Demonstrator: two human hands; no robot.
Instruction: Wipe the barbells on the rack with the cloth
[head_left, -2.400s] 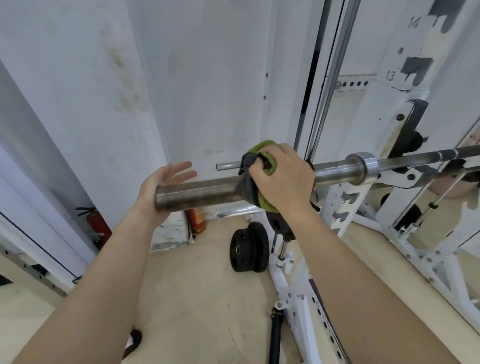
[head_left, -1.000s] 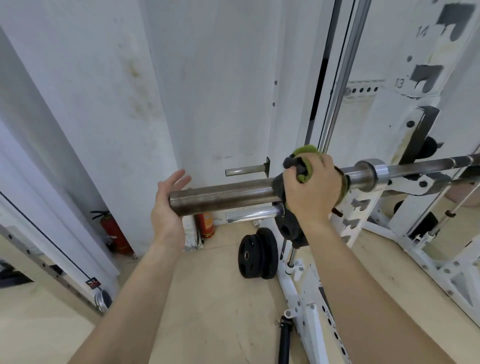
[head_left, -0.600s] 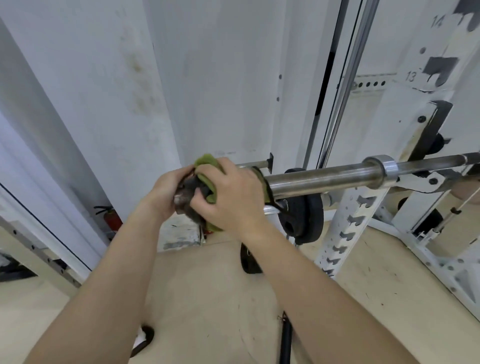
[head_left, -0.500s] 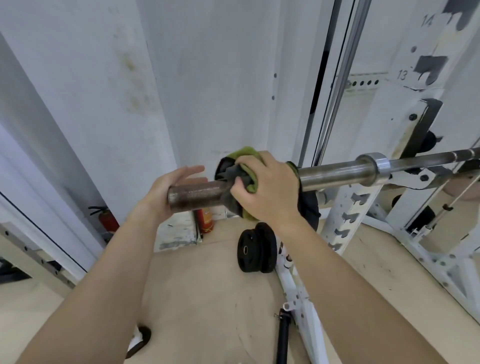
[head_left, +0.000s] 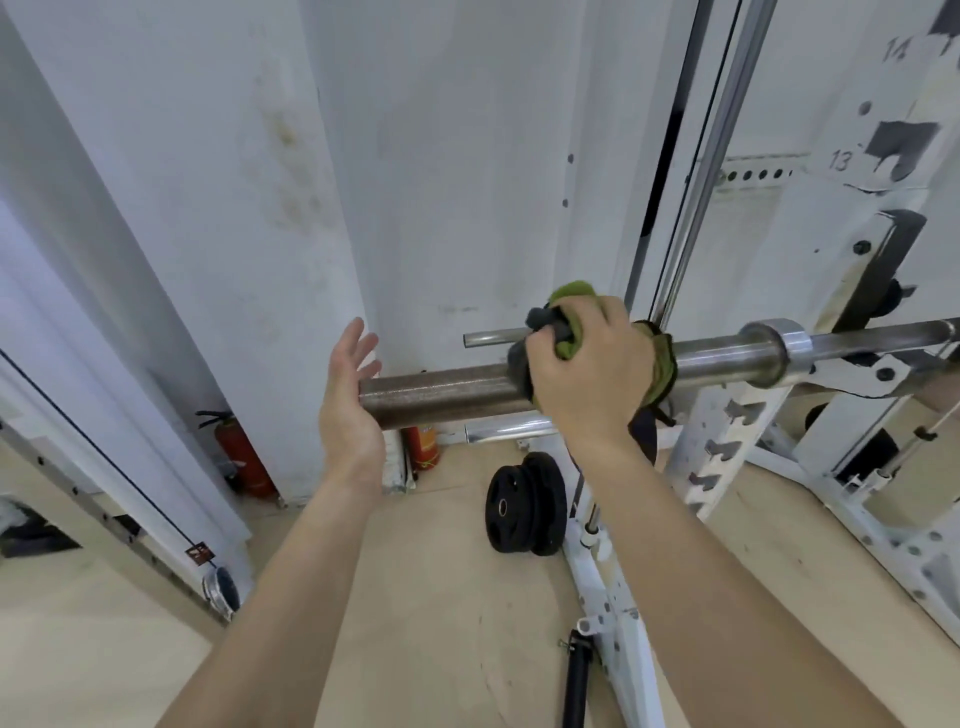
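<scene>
Barbell (head_left: 447, 397): lies level across the white rack, its thick sleeve end pointing away from the upright; the sleeve's free end looks dull and brownish, the part nearer the collar brighter.
Collar (head_left: 774, 351): shiny ring on the barbell, just on the sleeve side of the rack's hook; beyond it the thinner shaft runs on out of view.
Cloth (head_left: 662, 364): green with a dark side, wrapped around the barbell sleeve about midway between its free end and the collar; folds bunch up above the bar and a dark tail hangs below it.
Right hand (head_left: 587, 374): closed over the cloth from above, fingers curled round the sleeve so the cloth is pressed to the metal.
Left hand (head_left: 345, 400): open, fingers spread and pointing up, palm set flat against the barbell's free end face; it grips nothing.
Rack (head_left: 727, 441): white perforated upright just past the collar, with painted numbers 13 and 14 higher up; a hook on it carries the barbell.
Plate pegs (head_left: 493, 338): two short chrome pegs run parallel to the barbell, one just behind and above the sleeve, one just below it.
Weight plates (head_left: 524, 504): black discs standing on edge on the floor, below the barbell beside the rack's base.
Fire extinguishers (head_left: 244, 457): two red cylinders on the floor against the wall, below and beyond the barbell's free end.
</scene>
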